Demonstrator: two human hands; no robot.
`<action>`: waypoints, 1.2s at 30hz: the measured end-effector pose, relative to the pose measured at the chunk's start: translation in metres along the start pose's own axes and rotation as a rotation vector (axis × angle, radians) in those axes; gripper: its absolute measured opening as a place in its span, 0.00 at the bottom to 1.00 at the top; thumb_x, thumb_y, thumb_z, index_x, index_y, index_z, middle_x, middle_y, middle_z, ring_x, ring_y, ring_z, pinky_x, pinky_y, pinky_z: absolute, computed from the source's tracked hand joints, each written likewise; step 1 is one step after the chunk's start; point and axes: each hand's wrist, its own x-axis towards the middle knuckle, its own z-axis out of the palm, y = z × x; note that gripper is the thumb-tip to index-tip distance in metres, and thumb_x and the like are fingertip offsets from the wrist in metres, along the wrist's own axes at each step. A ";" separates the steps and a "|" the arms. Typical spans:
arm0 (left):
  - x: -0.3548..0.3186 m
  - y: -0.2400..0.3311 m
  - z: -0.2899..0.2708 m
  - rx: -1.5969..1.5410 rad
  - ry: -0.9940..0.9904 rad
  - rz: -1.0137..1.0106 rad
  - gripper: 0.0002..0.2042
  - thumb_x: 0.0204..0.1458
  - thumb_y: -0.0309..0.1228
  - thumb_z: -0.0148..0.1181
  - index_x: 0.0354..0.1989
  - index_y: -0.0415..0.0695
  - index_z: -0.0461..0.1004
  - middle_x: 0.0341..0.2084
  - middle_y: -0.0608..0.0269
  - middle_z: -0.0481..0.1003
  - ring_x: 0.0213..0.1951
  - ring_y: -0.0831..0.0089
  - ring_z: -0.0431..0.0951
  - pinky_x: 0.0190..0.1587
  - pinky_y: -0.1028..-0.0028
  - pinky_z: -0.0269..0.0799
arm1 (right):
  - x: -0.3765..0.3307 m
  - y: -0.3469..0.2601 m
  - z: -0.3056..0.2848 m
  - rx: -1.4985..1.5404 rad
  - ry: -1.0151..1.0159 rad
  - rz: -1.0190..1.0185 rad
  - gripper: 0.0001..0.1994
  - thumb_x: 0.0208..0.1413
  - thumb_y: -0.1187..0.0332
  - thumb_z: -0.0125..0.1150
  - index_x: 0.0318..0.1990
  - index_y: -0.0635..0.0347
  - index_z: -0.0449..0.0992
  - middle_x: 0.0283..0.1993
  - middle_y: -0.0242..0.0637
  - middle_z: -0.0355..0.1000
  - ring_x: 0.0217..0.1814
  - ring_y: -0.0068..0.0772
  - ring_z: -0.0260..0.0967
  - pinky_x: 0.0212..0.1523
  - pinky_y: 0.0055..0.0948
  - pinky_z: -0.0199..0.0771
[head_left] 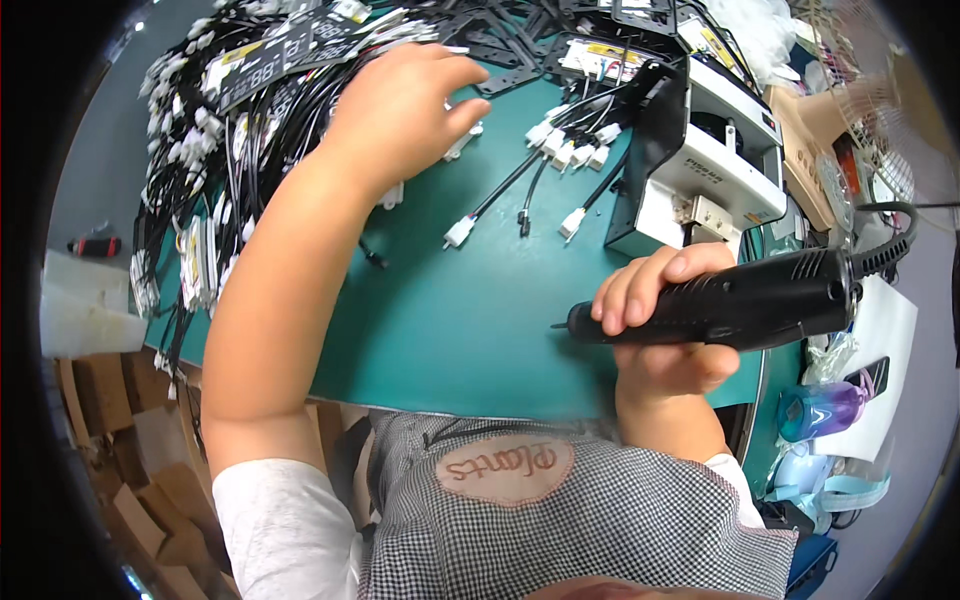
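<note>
My right hand is wrapped round a black electric screwdriver, its thin bit pointing left above the green mat. A curly black cord runs from its back end. My left hand reaches to the far side of the mat, beside a heap of black wire harnesses with white connectors. Its thumb and index finger are apart with nothing visible between them; the other fingertips are partly hidden. Circuit boards with dark digit displays lie on that heap.
A white and black boxy machine stands right of centre, with white-plugged cables beside it. Black plastic brackets pile up at the far edge. At right are a blue-purple bottle and a fan. Cardboard boxes sit lower left.
</note>
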 end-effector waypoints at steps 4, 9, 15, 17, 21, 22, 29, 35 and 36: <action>0.067 -0.005 0.047 0.500 -0.348 0.053 0.14 0.51 0.30 0.59 0.47 0.52 0.80 0.41 0.61 0.77 0.51 0.63 0.75 0.53 0.63 0.70 | 0.005 -0.001 -0.004 -0.080 0.015 0.031 0.40 0.47 0.30 0.62 0.46 0.62 0.61 0.27 0.35 0.68 0.23 0.30 0.70 0.28 0.30 0.76; 0.090 -0.048 0.091 0.689 -0.495 0.078 0.12 0.51 0.30 0.58 0.44 0.53 0.82 0.44 0.63 0.75 0.53 0.66 0.73 0.52 0.64 0.69 | 0.007 0.002 -0.009 -0.090 -0.045 -0.041 0.40 0.47 0.30 0.62 0.46 0.62 0.61 0.27 0.35 0.68 0.24 0.29 0.70 0.28 0.30 0.77; 0.103 -0.024 0.052 0.332 -0.068 0.084 0.10 0.47 0.29 0.61 0.38 0.45 0.81 0.36 0.53 0.78 0.43 0.55 0.77 0.47 0.62 0.73 | 0.005 -0.009 -0.001 -0.122 0.090 0.030 0.40 0.47 0.30 0.61 0.47 0.61 0.61 0.27 0.35 0.68 0.23 0.29 0.70 0.28 0.30 0.76; 0.096 -0.010 0.021 0.197 -0.225 -0.123 0.11 0.46 0.28 0.60 0.39 0.45 0.81 0.36 0.54 0.78 0.45 0.53 0.76 0.48 0.60 0.73 | 0.006 -0.012 0.000 -0.103 0.106 0.079 0.40 0.47 0.30 0.61 0.47 0.61 0.62 0.27 0.35 0.67 0.23 0.29 0.69 0.28 0.30 0.76; 0.050 -0.015 -0.002 0.223 -0.119 -0.170 0.14 0.57 0.32 0.56 0.50 0.55 0.78 0.50 0.62 0.77 0.47 0.57 0.78 0.45 0.62 0.75 | 0.007 -0.015 -0.003 -0.050 0.126 0.084 0.41 0.47 0.28 0.60 0.47 0.60 0.62 0.26 0.35 0.66 0.23 0.30 0.69 0.28 0.31 0.76; 0.037 -0.019 -0.006 0.219 -0.068 -0.136 0.15 0.57 0.32 0.55 0.53 0.56 0.77 0.52 0.61 0.76 0.47 0.56 0.78 0.46 0.62 0.75 | 0.006 -0.014 -0.003 -0.045 0.136 0.075 0.41 0.47 0.27 0.59 0.47 0.60 0.62 0.26 0.35 0.66 0.23 0.30 0.68 0.28 0.31 0.75; -0.037 -0.007 -0.046 -0.581 -0.130 -0.102 0.22 0.55 0.28 0.59 0.61 0.45 0.71 0.57 0.50 0.70 0.57 0.66 0.72 0.59 0.67 0.68 | 0.008 -0.009 -0.007 0.144 0.124 0.001 0.41 0.47 0.28 0.59 0.49 0.60 0.65 0.27 0.33 0.66 0.23 0.30 0.68 0.29 0.33 0.74; -0.077 0.051 -0.039 -0.875 -0.405 -0.461 0.18 0.59 0.21 0.53 0.58 0.49 0.70 0.32 0.63 0.78 0.26 0.79 0.76 0.32 0.77 0.75 | 0.012 -0.019 -0.015 0.400 0.017 0.025 0.41 0.49 0.29 0.59 0.50 0.61 0.65 0.28 0.34 0.67 0.23 0.30 0.68 0.28 0.33 0.74; -0.089 0.055 -0.026 -0.844 -0.425 -0.392 0.18 0.58 0.22 0.56 0.56 0.49 0.71 0.29 0.62 0.79 0.25 0.78 0.76 0.31 0.75 0.75 | 0.012 -0.021 -0.015 0.414 0.002 0.023 0.40 0.49 0.29 0.59 0.50 0.61 0.65 0.28 0.34 0.67 0.23 0.30 0.68 0.27 0.33 0.74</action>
